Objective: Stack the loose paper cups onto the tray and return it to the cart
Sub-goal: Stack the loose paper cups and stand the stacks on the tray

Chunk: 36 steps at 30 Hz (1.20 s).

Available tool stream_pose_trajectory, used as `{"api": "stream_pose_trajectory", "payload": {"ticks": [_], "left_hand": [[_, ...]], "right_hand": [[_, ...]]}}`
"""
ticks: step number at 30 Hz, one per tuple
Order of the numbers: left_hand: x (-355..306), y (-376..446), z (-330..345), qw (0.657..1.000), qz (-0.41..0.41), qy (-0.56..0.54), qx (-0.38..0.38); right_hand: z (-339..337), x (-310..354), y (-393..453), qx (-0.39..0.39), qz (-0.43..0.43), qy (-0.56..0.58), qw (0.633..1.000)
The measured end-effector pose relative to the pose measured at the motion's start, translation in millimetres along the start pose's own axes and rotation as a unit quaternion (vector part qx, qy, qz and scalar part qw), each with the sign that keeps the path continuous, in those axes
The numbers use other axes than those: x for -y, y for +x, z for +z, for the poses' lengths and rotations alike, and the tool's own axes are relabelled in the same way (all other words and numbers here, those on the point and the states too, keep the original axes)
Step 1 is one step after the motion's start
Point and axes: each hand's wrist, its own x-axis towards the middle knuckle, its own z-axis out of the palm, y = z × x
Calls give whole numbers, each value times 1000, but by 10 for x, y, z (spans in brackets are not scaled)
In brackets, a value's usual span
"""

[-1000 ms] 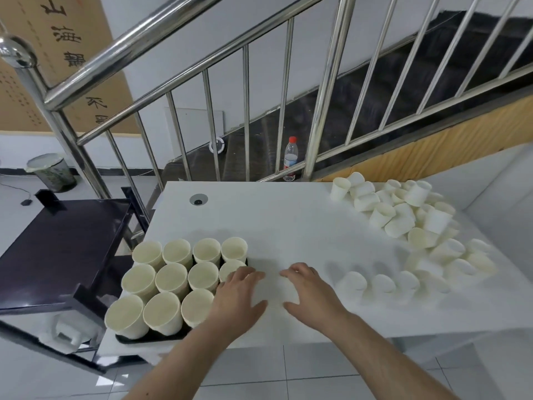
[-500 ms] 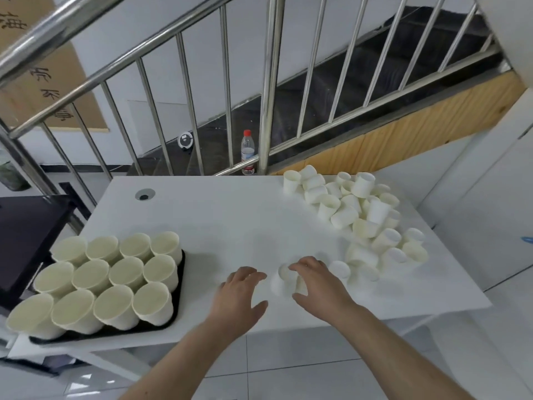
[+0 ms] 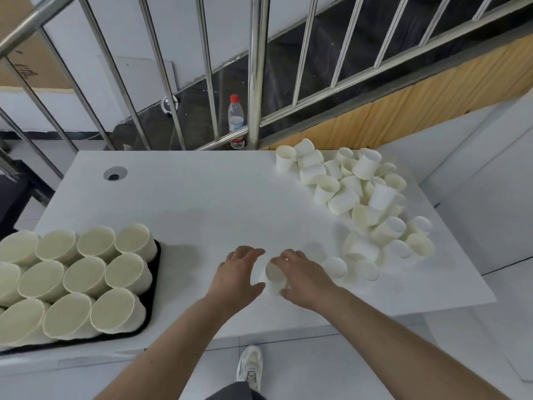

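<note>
A black tray [image 3: 155, 272] at the table's front left carries several upright cream paper cups [image 3: 86, 272]. A heap of loose white paper cups [image 3: 357, 194] covers the right side of the white table [image 3: 202, 203]. Near the front edge my right hand [image 3: 302, 277] grips one small white cup [image 3: 274, 277], fingers curled round its right side. My left hand [image 3: 238, 274] lies just left of that cup with relaxed fingers, thumb near its base; contact cannot be told.
A steel stair railing [image 3: 255, 70] rises behind the table, with a water bottle [image 3: 236, 122] on the step beyond. A cable hole [image 3: 115, 173] sits at the table's back left. The dark cart edge [image 3: 11, 194] shows at far left. My shoe [image 3: 250, 366] is below.
The view has swung right, pushing the tray to the left edge. My right hand reached to the loose cups and took hold of one, drawing it toward my left hand.
</note>
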Motion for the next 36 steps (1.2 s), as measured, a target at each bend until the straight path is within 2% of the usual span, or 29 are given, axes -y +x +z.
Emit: {"api": "stream_pose_trajectory", "payload": {"ticks": [6, 11, 13, 16, 18, 21, 23, 25, 27, 29, 30, 31, 33, 34, 36], "left_hand": [[172, 192, 40, 999, -15, -8, 48], [264, 284, 56, 997, -16, -12, 76], [267, 336, 72, 996, -28, -39, 72], [245, 381, 99, 991, -53, -106, 54], [222, 397, 102, 985, -63, -155, 30], [161, 444, 89, 970, -69, -235, -8], [93, 490, 77, 956, -65, -285, -20], [54, 530, 75, 946, -59, -318, -26], [5, 564, 86, 937, -60, -343, -21], [-29, 590, 95, 942, -61, -329, -23], [-30, 603, 96, 953, -58, -296, -34], [-27, 615, 98, 965, -51, -251, -48], [-23, 639, 92, 987, -39, -147, -59], [-21, 647, 94, 993, -37, -98, -50], [-19, 656, 124, 999, -35, -15, -16]], "right_hand": [[80, 1, 301, 53, -11, -19, 998], [101, -30, 424, 55, -26, -15, 998], [78, -83, 457, 40, -32, 21, 998], [13, -215, 487, -18, 17, 162, 987], [-40, -305, 498, -58, 80, 317, 943], [-164, -438, 502, -52, 148, 570, 806], [-221, -537, 475, -31, 159, 654, 738], [-235, -602, 447, -5, 154, 695, 703], [-218, -665, 420, 7, 149, 712, 686], [-182, -716, 406, -6, 153, 689, 708], [-162, -729, 399, -20, 155, 647, 746], [-143, -750, 379, -35, 151, 581, 799], [-118, -800, 312, -36, 117, 393, 911], [-108, -818, 283, -14, 85, 292, 952], [-79, -818, 237, 30, 19, 142, 989]]}}
